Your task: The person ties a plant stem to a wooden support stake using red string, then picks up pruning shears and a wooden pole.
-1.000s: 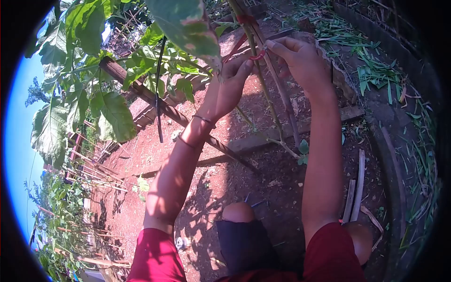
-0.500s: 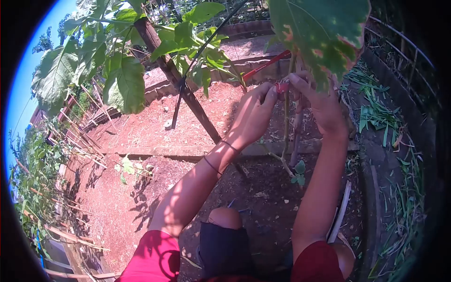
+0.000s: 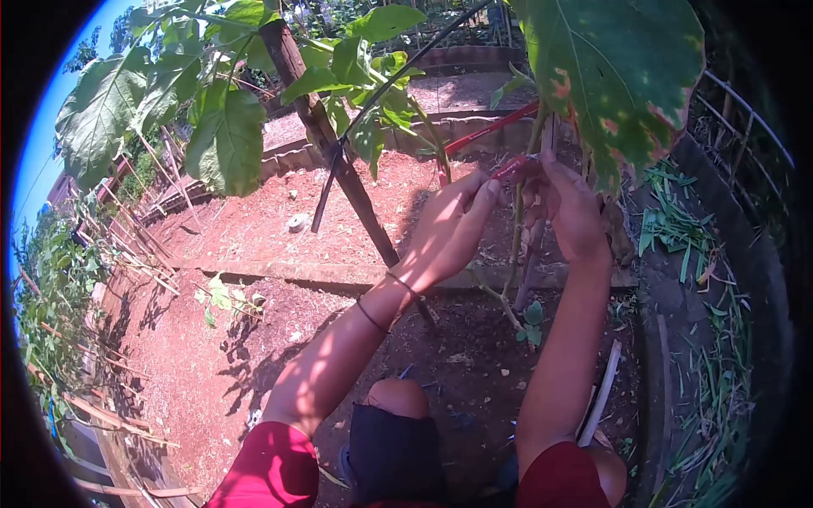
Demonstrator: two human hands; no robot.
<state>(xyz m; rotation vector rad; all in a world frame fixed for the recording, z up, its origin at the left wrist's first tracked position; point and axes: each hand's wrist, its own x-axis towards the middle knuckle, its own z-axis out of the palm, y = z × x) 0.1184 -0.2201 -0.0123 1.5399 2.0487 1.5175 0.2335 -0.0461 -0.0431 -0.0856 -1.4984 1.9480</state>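
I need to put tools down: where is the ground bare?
The soil between the small plant, the left sleeve and the sticks looks free. It's crowded around the left hand, right hand, red strip, stem and big leaf.

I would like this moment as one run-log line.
left hand: pinching red strip | right hand: beside plant stem | dark stake: tilted
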